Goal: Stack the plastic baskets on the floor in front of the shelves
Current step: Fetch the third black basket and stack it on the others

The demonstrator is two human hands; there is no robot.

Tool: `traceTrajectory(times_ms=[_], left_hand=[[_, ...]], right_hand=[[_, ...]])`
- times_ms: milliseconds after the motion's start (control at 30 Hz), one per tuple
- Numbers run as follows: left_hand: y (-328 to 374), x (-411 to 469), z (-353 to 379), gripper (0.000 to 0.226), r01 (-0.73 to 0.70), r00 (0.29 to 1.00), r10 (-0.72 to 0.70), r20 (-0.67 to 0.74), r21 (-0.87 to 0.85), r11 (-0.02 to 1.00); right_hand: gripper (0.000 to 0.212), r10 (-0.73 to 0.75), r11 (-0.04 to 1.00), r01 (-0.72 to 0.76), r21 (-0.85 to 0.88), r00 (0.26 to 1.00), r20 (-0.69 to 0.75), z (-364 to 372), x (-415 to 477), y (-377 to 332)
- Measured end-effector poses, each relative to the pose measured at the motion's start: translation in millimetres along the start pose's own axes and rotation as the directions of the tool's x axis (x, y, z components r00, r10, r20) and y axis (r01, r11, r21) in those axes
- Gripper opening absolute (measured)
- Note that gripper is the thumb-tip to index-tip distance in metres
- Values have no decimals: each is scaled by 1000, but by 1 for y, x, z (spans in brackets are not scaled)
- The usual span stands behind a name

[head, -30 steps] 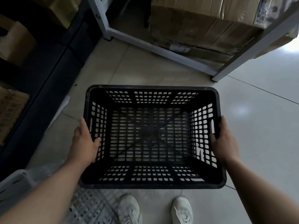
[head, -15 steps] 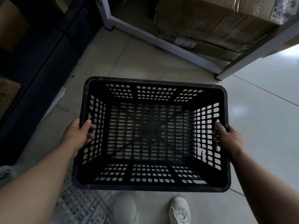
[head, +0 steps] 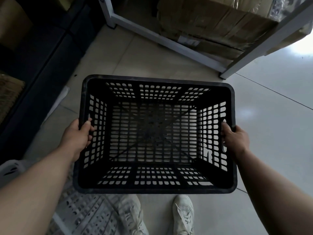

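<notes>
Now, from the head camera, the person holds a black plastic basket (head: 157, 133) open side up over the tiled floor (head: 271, 116), the left hand (head: 77, 136) closed on its left rim and the right hand (head: 235, 138) closed on its right rim by the handle slot. Beyond the basket stands a white shelf frame (head: 169, 44) with a cardboard box (head: 211, 24) in it. Near the person's white shoes (head: 183, 214), a white basket (head: 84, 216) lies at the lower left, partly hidden by the left arm.
</notes>
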State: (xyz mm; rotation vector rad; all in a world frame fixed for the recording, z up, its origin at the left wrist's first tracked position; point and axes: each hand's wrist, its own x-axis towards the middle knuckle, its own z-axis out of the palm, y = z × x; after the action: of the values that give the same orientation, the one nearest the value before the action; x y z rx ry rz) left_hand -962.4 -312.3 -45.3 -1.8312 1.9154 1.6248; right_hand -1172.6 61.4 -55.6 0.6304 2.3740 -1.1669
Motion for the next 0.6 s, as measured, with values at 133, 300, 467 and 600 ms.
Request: traceTrajectory(times_ms=[133,300,467,600], left_hand=[[21,-34,-19,23,-9,1000,9,-11,17,1000],[58,-96,-42,19,-33,999,33,-15,4,999],[102,-174,-66,21,-71,997,73,-32,43,997],[142,-240,-85,28,-118,993,120,-20,74,990]], right_hand=[[29,-25,1000,25,-8,1000,-9,-25,-22,-17],[35,-81,996,80,-42,996,-28,-81,-61,-49],[31,-130,990,128,-62,991,-37,-160,-113,-89],[33,-159,986,155,-69,986,-56,-228,-160,-118]])
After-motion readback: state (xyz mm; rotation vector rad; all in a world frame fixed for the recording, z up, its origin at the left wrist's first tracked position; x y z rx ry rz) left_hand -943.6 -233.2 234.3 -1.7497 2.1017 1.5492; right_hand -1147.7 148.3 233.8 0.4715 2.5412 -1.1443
